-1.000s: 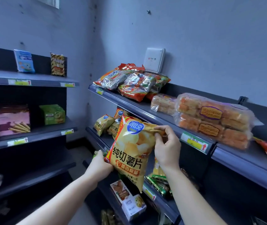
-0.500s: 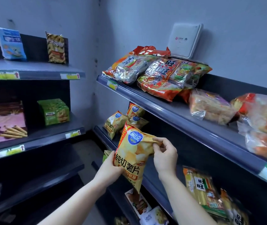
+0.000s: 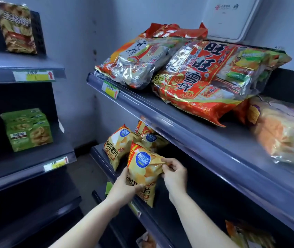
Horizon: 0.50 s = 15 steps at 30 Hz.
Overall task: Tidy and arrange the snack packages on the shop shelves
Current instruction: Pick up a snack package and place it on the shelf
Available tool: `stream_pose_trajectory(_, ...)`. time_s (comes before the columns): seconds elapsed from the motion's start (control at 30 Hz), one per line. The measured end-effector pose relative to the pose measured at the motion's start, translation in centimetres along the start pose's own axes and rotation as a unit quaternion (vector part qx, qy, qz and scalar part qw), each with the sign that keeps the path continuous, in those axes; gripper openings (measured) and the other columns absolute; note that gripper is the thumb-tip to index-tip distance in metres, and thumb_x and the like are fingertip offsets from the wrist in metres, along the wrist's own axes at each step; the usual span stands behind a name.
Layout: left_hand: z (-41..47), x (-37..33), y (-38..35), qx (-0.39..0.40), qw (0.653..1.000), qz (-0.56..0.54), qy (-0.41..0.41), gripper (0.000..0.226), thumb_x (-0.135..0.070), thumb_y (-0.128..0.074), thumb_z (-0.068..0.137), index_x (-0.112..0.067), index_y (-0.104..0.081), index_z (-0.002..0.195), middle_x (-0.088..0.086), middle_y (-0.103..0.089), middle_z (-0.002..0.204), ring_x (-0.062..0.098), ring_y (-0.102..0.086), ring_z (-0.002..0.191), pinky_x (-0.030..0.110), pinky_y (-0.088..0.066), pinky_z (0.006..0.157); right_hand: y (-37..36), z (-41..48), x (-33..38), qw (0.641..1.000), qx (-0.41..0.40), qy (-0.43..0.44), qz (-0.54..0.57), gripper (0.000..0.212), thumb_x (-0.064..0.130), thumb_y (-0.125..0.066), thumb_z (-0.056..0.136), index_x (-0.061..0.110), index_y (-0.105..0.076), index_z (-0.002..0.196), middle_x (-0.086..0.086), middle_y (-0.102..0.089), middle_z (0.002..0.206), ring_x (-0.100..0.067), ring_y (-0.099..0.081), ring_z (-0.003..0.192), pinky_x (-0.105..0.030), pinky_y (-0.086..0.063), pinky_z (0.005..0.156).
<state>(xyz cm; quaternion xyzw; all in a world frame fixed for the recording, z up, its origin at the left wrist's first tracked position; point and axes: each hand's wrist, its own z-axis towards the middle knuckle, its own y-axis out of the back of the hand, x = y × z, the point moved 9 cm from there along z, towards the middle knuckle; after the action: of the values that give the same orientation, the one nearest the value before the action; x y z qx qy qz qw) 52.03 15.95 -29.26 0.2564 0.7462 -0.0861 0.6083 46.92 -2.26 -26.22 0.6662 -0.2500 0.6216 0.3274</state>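
Observation:
I hold a yellow crisp bag (image 3: 143, 169) upright over the front of the middle shelf (image 3: 105, 163) on the right-hand rack. My left hand (image 3: 124, 187) grips its lower left side. My right hand (image 3: 174, 173) pinches its top right corner. Two more yellow crisp bags of the same kind (image 3: 117, 145) stand just behind it on that shelf, the further one partly hidden under the upper shelf.
The upper shelf (image 3: 187, 126) carries silver and red rice-cracker bags (image 3: 196, 77) and a clear bread pack (image 3: 282, 133). The left rack has a green box (image 3: 27, 129) and a snack bag (image 3: 16, 27) above. A white wall device (image 3: 230, 17) is behind the crackers.
Both hands have carried the crisp bag down and inward toward the middle shelf, close to the other yellow bags. The view has moved nearer to the rack.

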Motion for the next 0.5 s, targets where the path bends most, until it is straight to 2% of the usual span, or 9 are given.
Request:
stream_pose_trajectory(0.1, 3.3, 1.5, -0.4, 0.024, 0.999, 0.019, 0.017, 0.093, -0.026, -0.076, 0.080, -0.028, -0.019, 0.153, -0.003, -0.053, 0.136, 0.013, -0.056, 0.117, 0.026, -0.044, 0.101, -1.2, 2.3, -2.7, 0.998, -0.007, -0.051, 0.023, 0.033, -0.007, -0.052, 0.089, 0.019, -0.068, 0.078, -0.001, -0.071, 0.090, -0.019, -0.067, 0.090, -0.046, -0.055, 0.088)
stream_pose_trajectory(0.17, 5.0, 2.0, -0.5, 0.035, 0.998, 0.047, 0.016, 0.096, -0.028, -0.076, 0.079, -0.029, -0.015, 0.153, -0.003, -0.038, 0.150, 0.014, -0.043, 0.133, 0.032, -0.035, 0.112, -1.7, 3.8, -4.2, 0.997, -0.022, -0.071, 0.038, 0.027, -0.006, -0.052, 0.090, 0.015, -0.068, 0.084, -0.003, -0.071, 0.093, -0.021, -0.067, 0.094, -0.048, -0.053, 0.092)
stream_pose_trajectory(0.23, 6.5, 2.2, -0.4, 0.041, 0.996, 0.075, 0.005, 0.097, -0.028, -0.075, 0.080, -0.031, -0.012, 0.154, -0.006, -0.022, 0.158, 0.013, -0.027, 0.142, 0.035, -0.025, 0.117, -2.0, 5.2, -5.3, 0.994, -0.037, -0.093, 0.054, 0.020, -0.005, -0.051, 0.091, 0.008, -0.066, 0.098, -0.007, -0.070, 0.102, -0.023, -0.065, 0.099, -0.049, -0.051, 0.095)
stream_pose_trajectory(0.33, 8.2, 2.1, -0.3, 0.057, 0.993, 0.100, -0.014, 0.100, -0.028, -0.075, 0.080, -0.033, -0.007, 0.154, -0.008, -0.003, 0.161, 0.012, -0.015, 0.147, 0.033, -0.017, 0.120, -2.9, 6.7, -6.1, 0.989, -0.043, -0.120, 0.072, 0.023, -0.002, -0.051, 0.092, 0.001, -0.060, 0.114, -0.011, -0.066, 0.112, -0.025, -0.063, 0.105, -0.048, -0.049, 0.097)
stream_pose_trajectory(0.5, 10.1, 1.9, -0.6, 0.082, 0.987, 0.134, -0.041, 0.100, -0.029, -0.073, 0.083, -0.029, -0.003, 0.154, -0.007, 0.006, 0.161, 0.012, -0.008, 0.148, 0.024, -0.014, 0.115, -4.5, 6.8, -5.4, 0.988, -0.004, -0.132, 0.074, 0.031, 0.010, -0.052, 0.096, 0.008, -0.051, 0.127, -0.011, -0.058, 0.130, -0.023, -0.055, 0.120, -0.046, -0.041, 0.107)
